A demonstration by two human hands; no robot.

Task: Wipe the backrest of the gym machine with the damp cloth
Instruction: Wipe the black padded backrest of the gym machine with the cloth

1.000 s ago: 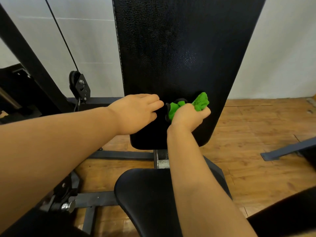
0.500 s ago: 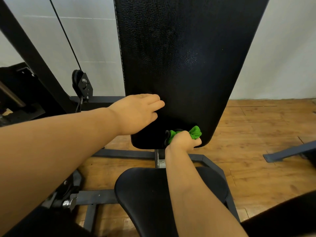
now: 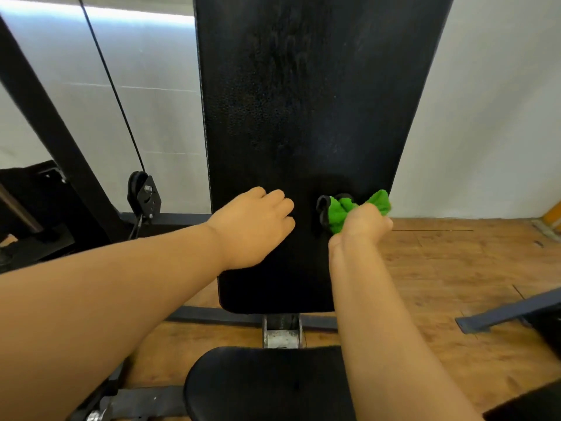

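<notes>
Backrest (image 3: pixel 303 117) top cut off; right hand (image 3: pixel 364 223) grips bunched green cloth (image 3: pixel 340 212), left hand (image 3: pixel 252 226) flat on pad, wood floor (image 3: pixel 455 268)

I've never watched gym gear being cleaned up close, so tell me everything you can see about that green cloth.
The green cloth is bright green, soft and bunched into a wad, with a dark edge or patch showing at its left. The right hand grips it, fingers curled round it, so that tufts stick out to the left and right of the fist. It is held against the lower right part of the black backrest, near its right edge. Whether it is damp cannot be told.
</notes>
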